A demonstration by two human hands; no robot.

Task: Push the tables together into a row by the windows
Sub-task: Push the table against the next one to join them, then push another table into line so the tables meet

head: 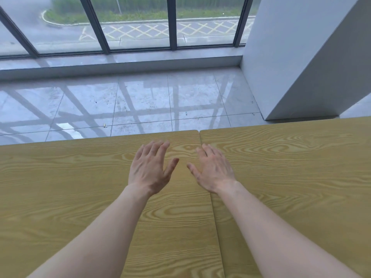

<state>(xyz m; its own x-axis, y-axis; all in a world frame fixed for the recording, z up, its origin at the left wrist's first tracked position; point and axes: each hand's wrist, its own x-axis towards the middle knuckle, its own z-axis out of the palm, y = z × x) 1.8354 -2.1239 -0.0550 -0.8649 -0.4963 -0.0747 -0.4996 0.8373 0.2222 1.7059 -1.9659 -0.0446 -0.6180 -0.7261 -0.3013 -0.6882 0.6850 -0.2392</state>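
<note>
Left table point(60, 187): light wood-grain top, fills the lower left, its right edge butted against the other one.
Right table point(301, 167): same wood-grain finish, lower right — only a thin dark seam point(210, 207) between the two.
Row position: far edges face the windows point(140, 23), with a strip of glossy tiled floor point(140, 103) between.
Left hand point(150, 169): spread flat, palm down, over the left table near the seam, holding nothing.
Right hand point(212, 169): also splayed wide and empty, over the seam — can't tell if it touches.
Pillar point(301, 57): white, behind the right table.
</note>
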